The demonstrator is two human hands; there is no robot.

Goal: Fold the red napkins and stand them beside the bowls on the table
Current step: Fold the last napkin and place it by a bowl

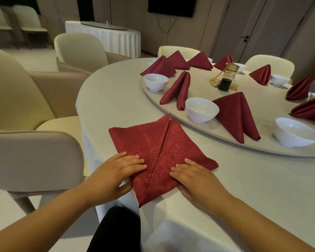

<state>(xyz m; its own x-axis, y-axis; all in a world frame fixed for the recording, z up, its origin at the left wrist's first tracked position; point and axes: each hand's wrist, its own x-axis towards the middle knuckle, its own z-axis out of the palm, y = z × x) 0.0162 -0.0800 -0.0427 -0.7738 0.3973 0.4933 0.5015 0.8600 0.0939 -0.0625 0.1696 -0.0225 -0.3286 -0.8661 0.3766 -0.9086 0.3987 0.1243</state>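
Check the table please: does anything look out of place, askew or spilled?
One folded napkin on the turntable, between two white bowls, looks collapsed and narrow, whereas the other napkins spread like tents. Nothing seems spilled or damaged.

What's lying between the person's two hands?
In the head view, the middle of the half-folded red napkin, where its two flaps meet, lies between the left hand and right hand.

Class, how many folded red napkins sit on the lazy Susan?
9 folded napkins: four along the far left; one left of centre; one nearest the camera; three at right. More may sit beyond the right edge.
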